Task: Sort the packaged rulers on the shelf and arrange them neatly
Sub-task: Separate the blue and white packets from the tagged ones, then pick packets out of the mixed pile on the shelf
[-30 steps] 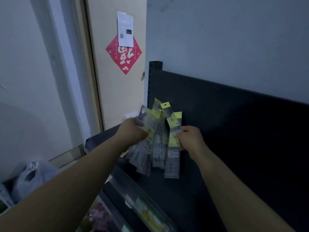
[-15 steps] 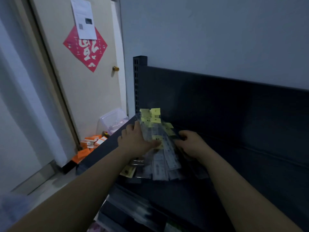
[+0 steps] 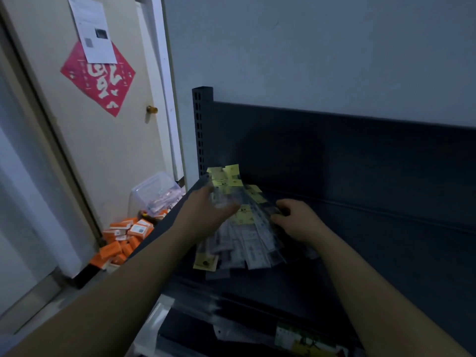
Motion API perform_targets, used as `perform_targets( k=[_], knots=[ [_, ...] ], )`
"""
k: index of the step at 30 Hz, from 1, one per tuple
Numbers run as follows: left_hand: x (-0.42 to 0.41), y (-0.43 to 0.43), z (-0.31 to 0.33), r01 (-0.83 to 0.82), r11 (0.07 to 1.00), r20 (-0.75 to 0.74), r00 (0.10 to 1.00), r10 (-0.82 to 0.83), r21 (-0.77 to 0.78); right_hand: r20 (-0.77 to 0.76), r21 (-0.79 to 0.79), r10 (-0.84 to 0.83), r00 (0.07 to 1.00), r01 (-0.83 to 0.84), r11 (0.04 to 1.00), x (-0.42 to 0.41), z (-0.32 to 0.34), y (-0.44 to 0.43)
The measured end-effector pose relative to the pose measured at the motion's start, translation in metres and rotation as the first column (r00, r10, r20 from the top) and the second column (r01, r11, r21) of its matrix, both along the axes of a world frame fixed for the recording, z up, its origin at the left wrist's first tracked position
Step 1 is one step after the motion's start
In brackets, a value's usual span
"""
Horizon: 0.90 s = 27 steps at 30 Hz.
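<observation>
**A:** What is nearest, below the dark grey metal shelf board (image 3: 373, 266)?

**B:** Under its front edge lie long clear plastic packets (image 3: 231, 328), one with a green and yellow label.

**A:** And on the board itself?

**B:** The packaged rulers (image 3: 247, 243), clear sleeves with yellow header cards, lie in a loose fan toward the board's left end. Their yellow tops point at the board's back panel.

**A:** The hands?

**B:** The left hand (image 3: 203, 217) holds the fan's left side, thumb over the sleeves and fingers beneath, though it is blurred. The right hand (image 3: 296, 220) has its fingers curled onto the fan's right edge, gripping it.

**A:** Farther off?

**B:** At the board's back left corner stands a black slotted metal post (image 3: 202, 130). Left of the board, on the floor, small orange and white boxes (image 3: 123, 238) are heaped, with a clear plastic tub (image 3: 154, 191) just behind them. Beyond is a cream door (image 3: 116, 150) with a brass knob (image 3: 152, 109). It bears a red diamond-shaped paper (image 3: 98, 78), and a white printed sheet (image 3: 92, 29) overlaps that paper's top.
</observation>
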<state>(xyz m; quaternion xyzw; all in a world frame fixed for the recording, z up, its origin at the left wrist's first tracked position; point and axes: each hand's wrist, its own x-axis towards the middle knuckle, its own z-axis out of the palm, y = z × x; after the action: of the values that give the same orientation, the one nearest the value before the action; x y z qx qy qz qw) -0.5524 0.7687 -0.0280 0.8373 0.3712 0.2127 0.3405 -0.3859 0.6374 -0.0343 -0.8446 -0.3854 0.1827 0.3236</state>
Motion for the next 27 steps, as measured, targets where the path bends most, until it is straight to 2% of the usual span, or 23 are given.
perform_targets(
  k=[3, 7, 15, 20, 27],
  knots=[
    [0.0, -0.005, 0.007, 0.045, 0.989, -0.096, 0.995, -0.032, 0.138, 0.074, 0.018, -0.015, 0.997, 0.014, 1.0, -0.003, 0.007, -0.007],
    [0.014, -0.022, 0.026, 0.157, 0.919, -0.139, 0.984, -0.113, 0.361, 0.211, 0.066, -0.059, 0.976, 0.046, 0.997, -0.001, 0.024, -0.032],
    [0.07, -0.095, 0.033, 0.369, 0.823, -0.125, 0.928, -0.35, 0.433, 0.437, 0.138, -0.216, 0.873, 0.172, 0.975, 0.003, 0.042, -0.122],
    [0.107, -0.165, 0.034, 0.484, 0.748, -0.113, 0.864, -0.491, 0.455, 0.456, 0.137, -0.332, 0.826, 0.303, 0.943, 0.013, 0.048, -0.197],
    [0.161, -0.279, 0.035, 0.616, 0.676, -0.088, 0.762, -0.642, 0.405, 0.492, 0.13, -0.458, 0.74, 0.458, 0.879, 0.037, 0.055, -0.322]
  ],
)
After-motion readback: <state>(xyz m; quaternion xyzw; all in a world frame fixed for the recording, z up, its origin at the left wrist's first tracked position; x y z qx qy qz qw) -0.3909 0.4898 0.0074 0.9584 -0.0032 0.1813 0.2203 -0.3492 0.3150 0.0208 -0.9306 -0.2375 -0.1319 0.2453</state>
